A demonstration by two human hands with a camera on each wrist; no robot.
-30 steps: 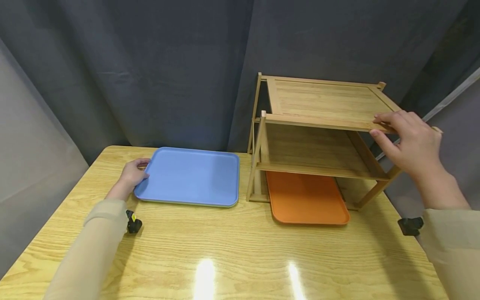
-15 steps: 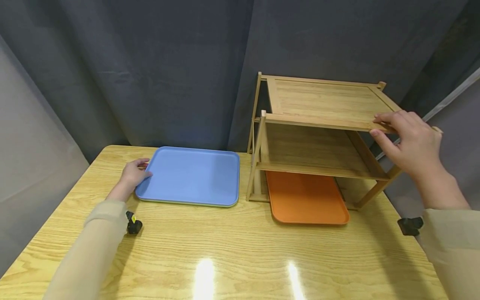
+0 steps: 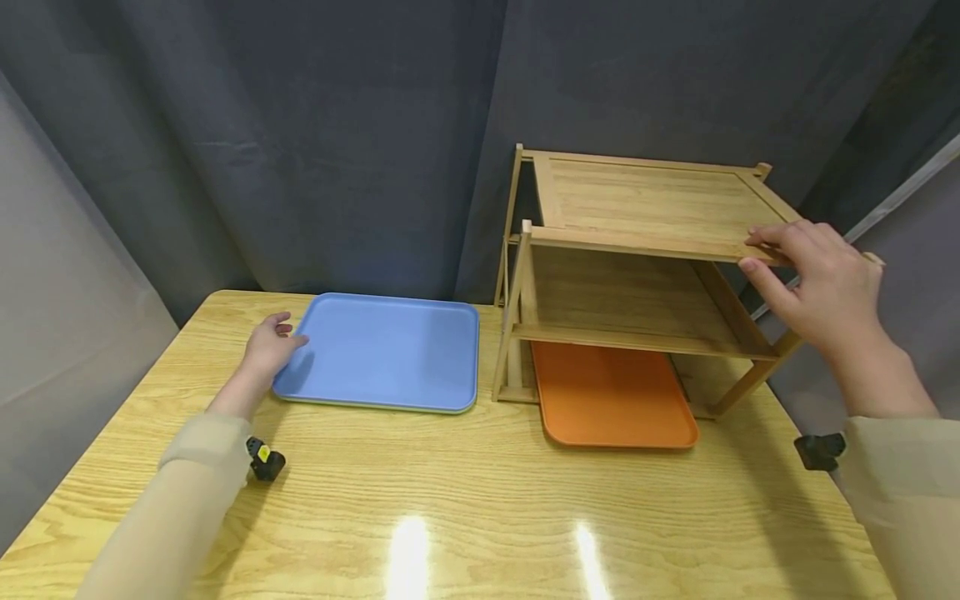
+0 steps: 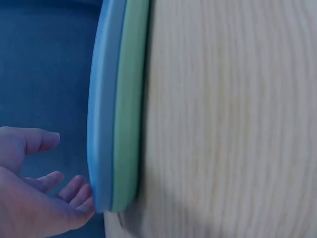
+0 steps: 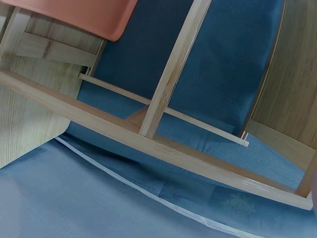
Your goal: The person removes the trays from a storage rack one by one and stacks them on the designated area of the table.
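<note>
A blue tray (image 3: 382, 350) lies on the wooden table (image 3: 480, 500), left of a two-shelf wooden rack (image 3: 645, 204). The left wrist view shows the blue tray (image 4: 104, 99) stacked on a green tray (image 4: 129, 99). My left hand (image 3: 270, 346) lies at the stack's left edge with loose fingers, fingertips (image 4: 81, 191) touching the near corner. My right hand (image 3: 813, 279) pinches the front right corner of the rack's top shelf, fingers on top and thumb underneath. An orange tray (image 3: 611, 396) lies on the table under the rack, its front part sticking out.
Dark grey curtains hang close behind the table and the rack. The rack's legs (image 5: 168, 84) stand near the table's right edge, with blue cloth beyond. The rack's middle shelf (image 3: 630, 304) carries nothing.
The blue tray has slid slightly to the right. My left hand's fingers have loosened from its edge. The right hand has not moved.
</note>
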